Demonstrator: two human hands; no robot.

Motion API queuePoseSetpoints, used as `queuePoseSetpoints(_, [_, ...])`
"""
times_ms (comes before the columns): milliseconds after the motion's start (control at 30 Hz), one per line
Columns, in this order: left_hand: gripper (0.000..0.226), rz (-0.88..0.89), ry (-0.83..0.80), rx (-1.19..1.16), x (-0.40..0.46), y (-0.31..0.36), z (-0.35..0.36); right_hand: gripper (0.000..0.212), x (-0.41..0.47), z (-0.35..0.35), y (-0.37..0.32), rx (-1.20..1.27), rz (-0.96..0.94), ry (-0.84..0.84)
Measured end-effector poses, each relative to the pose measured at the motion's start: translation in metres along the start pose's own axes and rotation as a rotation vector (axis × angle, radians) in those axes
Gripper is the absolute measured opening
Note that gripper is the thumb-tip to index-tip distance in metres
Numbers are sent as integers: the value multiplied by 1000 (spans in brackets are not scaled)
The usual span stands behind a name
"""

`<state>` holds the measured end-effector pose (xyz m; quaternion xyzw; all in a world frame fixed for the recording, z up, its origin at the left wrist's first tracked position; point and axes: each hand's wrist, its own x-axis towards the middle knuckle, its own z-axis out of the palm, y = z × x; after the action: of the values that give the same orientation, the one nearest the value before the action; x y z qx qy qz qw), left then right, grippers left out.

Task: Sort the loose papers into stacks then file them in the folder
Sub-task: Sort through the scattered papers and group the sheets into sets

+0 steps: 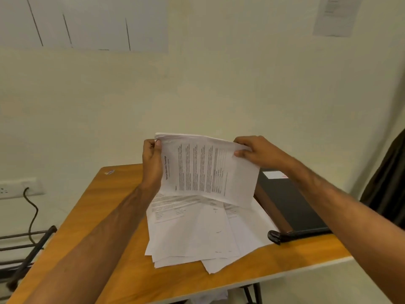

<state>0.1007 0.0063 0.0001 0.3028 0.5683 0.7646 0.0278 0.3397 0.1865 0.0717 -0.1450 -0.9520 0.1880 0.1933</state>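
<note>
head | hands [151, 160] hold sheets [206, 170] | folder [291, 202] right of pile [197, 233]

Office or classroom corner: plain cream wall with a whiteboard [87, 23] and pinned notice [335, 16], wall socket [17, 189], wooden worktop [105, 227] carrying printed papers [192, 233] and black folder [293, 205].

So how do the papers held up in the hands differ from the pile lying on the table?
The held sheets are lifted off the table, tilted and bowed, gripped at the sides by the left hand and right hand; the pile on the table lies flat and untouched. The held sheets look roughly squared together, while the pile is fanned out with corners sticking out unevenly. Both are white printed pages.
</note>
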Motion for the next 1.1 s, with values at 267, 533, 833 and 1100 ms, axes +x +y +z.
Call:
queuePoseSetpoints(267, [28, -127, -93, 29, -29, -32, -3, 15, -9, 19, 5, -186, -1, -168])
queuePoseSetpoints(533, [34, -163, -146, 76, -20, -39, -12, 24, -4, 16, 5, -202, 24, -240])
queuePoseSetpoints(833, [23, 8, -7, 201, 7, 3, 4, 18, -11, -10, -3, 321, 69, -210])
queuePoseSetpoints(1100, [14, 136, -159, 650, 40, 38, -10, 42, -34, 27, -14, 852, 275, -446])
